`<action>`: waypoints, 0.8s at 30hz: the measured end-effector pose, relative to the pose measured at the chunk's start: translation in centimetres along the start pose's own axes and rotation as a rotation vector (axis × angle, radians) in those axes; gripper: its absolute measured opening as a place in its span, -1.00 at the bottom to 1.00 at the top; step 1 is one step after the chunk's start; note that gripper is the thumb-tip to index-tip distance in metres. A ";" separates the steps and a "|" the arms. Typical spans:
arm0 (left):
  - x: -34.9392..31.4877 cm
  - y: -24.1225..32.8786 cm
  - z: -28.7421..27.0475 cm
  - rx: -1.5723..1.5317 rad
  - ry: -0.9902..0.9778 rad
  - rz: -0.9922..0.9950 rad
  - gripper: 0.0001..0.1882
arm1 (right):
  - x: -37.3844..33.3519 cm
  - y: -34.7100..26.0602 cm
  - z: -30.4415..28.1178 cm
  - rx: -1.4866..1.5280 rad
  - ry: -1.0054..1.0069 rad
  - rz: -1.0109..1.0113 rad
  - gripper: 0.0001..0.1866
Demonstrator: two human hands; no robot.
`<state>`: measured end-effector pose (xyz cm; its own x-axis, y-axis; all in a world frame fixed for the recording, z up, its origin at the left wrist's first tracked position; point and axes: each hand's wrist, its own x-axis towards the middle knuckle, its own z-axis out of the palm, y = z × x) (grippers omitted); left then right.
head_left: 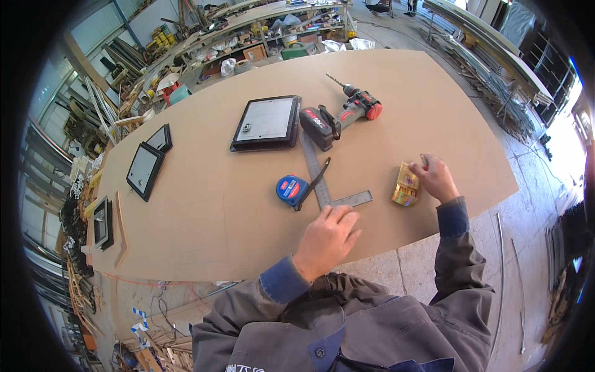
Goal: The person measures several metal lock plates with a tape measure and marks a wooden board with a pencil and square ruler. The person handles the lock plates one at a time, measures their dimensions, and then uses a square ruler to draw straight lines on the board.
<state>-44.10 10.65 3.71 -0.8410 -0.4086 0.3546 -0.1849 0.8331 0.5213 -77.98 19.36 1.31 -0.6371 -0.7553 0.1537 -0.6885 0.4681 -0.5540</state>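
Observation:
My left hand (326, 241) hovers over the near edge of the board, its fingers loosely bent and apart with nothing in them. Just beyond it lies a metal carpenter's square (354, 198), its long blade running away from me. A blue and red tape measure (289, 190) with a black strap rests left of the square. My right hand (436, 178) is at the right edge of a small yellow box (406, 184), fingertips pinched together. Whatever they hold, if anything, is too small to make out. A cordless drill (354, 111) lies on its side farther back.
The tan board (186, 204) carries a black-framed panel (266, 122) near the drill. Smaller black-framed pieces (146, 170) lie at the left. Behind stands a cluttered workbench (266, 22); metal lengths (477, 68) are stacked at the far right.

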 end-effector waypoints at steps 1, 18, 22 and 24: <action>-0.2 0.5 0.2 -0.025 -0.020 -0.003 -0.64 | 0.1 -0.7 0.2 -0.032 -0.035 -0.022 -0.44; 0.6 3.9 5.2 0.036 0.031 -0.144 -0.16 | -9.1 -8.4 4.2 0.316 -0.216 -0.088 -0.77; -0.4 2.5 5.3 0.152 0.007 -0.126 -0.20 | -9.3 -7.6 5.5 0.401 -0.281 -0.131 -0.82; -1.9 2.7 2.4 0.052 -0.016 -0.144 -0.27 | -8.6 -7.7 4.8 0.329 -0.280 -0.249 -0.84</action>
<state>-44.25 14.56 2.58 -0.8120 -0.5195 0.2661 -0.3302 0.7848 0.5245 -65.52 20.05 0.39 -0.3188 -0.9411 0.1130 -0.6335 0.1229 -0.7639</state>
